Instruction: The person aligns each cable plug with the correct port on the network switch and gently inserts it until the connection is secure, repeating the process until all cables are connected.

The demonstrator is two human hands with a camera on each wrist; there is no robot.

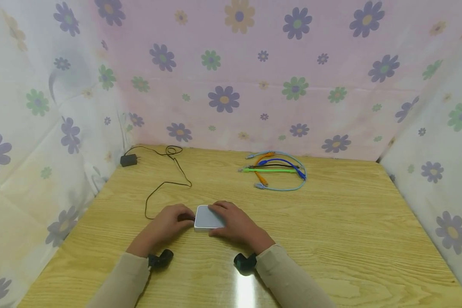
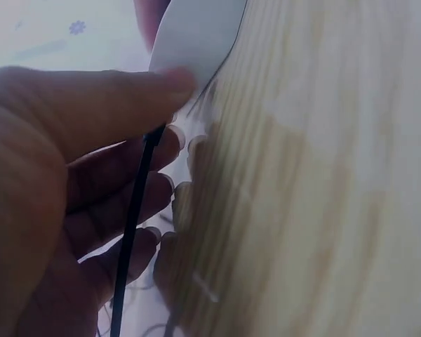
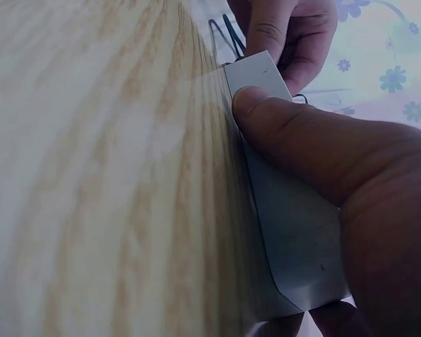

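Note:
A flat white box-shaped device (image 1: 205, 218) with a grey top lies on the wooden table in front of me. My right hand (image 1: 236, 222) grips its right part, thumb along the near side and fingers over the far side. At the device's left end, my left hand (image 1: 172, 221) pinches the end of a thin black cable (image 2: 132, 217) between thumb and fingers. The cable's tip is hidden by the fingers, and I cannot tell whether it sits in the device. From there the cable loops back to a black power adapter (image 1: 128, 160) at the far left.
Toward the back, right of centre, lies a group of short network cables: light blue, dark blue, black, orange and a green one (image 1: 273, 170). Flowered cloth (image 1: 238, 64) hangs behind the wooden table (image 1: 350, 222) and along both sides. Small black cameras (image 1: 245, 264) sit at both wrists.

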